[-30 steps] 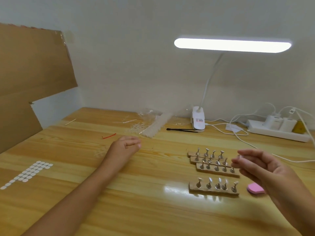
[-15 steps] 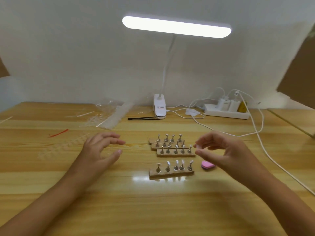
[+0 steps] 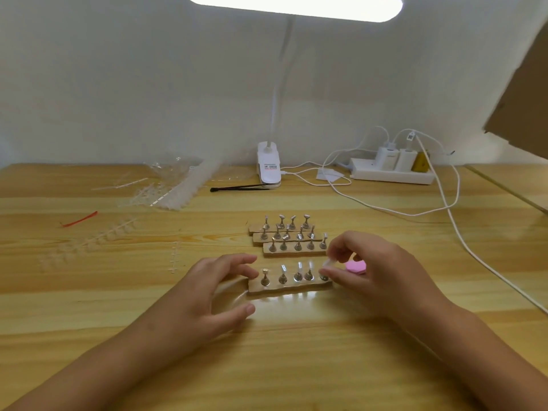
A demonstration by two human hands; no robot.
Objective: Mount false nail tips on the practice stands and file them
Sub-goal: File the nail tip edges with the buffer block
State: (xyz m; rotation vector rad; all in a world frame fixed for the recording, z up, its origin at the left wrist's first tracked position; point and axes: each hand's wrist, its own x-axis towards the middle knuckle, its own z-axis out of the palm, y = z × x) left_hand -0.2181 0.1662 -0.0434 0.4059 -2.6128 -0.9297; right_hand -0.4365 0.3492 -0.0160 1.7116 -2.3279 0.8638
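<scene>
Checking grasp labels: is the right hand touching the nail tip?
Touching. Head view: right hand pinches the clear nail tip between thumb and finger.

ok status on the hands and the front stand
Right hand pinches a nail tip at the rightmost post of the front stand. Left hand open by the stand's left end. Nothing in the way.

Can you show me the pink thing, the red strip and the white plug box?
Pink thing (image 3: pixel 357 266), head view: its top face.
Red strip (image 3: pixel 79 219), head view: its middle.
White plug box (image 3: pixel 391 177), head view: its long front side.
</scene>
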